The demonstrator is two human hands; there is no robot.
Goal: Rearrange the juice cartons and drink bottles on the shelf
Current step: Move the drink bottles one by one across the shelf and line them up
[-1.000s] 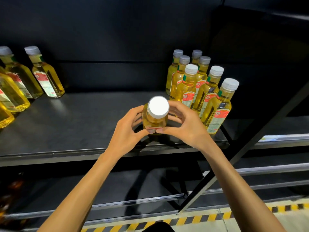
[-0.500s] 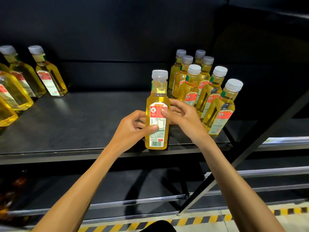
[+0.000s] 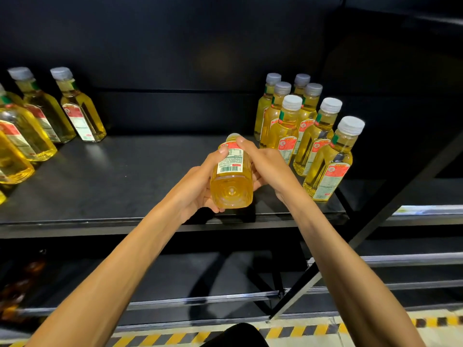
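A yellow drink bottle with a red and white label is tipped away from me over the front of the black shelf, its round base facing the camera and its cap hidden. My left hand grips it from the left with the thumb on the label. My right hand grips it from the right, fingers across the top. A cluster of several matching bottles stands upright just right of my hands.
More yellow bottles stand at the shelf's left end. A slanted black frame post crosses at the right. A lower shelf sits below, and a yellow-black striped floor line runs along the bottom.
The bottle stood upright on the shelf half a second ago; both hands have since tipped it away, so its base now faces me.
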